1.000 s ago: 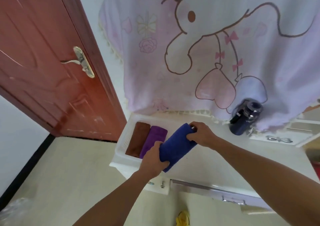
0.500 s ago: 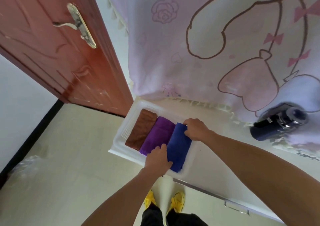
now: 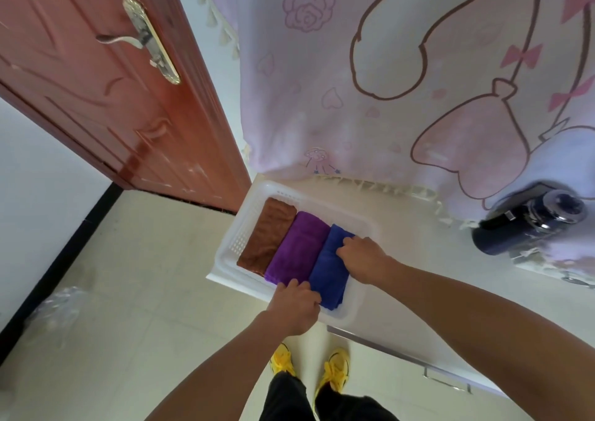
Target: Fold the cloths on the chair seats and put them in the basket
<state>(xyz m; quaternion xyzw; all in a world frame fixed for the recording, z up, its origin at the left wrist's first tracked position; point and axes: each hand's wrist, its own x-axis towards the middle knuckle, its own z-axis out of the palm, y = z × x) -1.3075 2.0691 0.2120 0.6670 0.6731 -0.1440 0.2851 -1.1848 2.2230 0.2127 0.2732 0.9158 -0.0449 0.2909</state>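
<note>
Cloths lie three abreast in the white basket (image 3: 277, 189): brown cloth (image 3: 267, 237), purple cloth (image 3: 299, 247) and, rightmost, blue cloth (image 3: 328, 271), all folded. The left hand (image 3: 296, 304) has its grip curled on the blue cloth's near end, and the right hand (image 3: 363, 259) on its far end. For this cloth only the letting go appears to remain. No chair seats are in view. The basket sits at the worktop's (image 3: 418, 279) left end.

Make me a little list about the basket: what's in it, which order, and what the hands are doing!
basket: white, on a white counter
cloths inside: three, folded, side by side
order, left to right: brown cloth, purple cloth, blue cloth
left hand: grips the blue cloth's near end
right hand: grips the blue cloth's far end
nearby: dark bottle to the right
</note>
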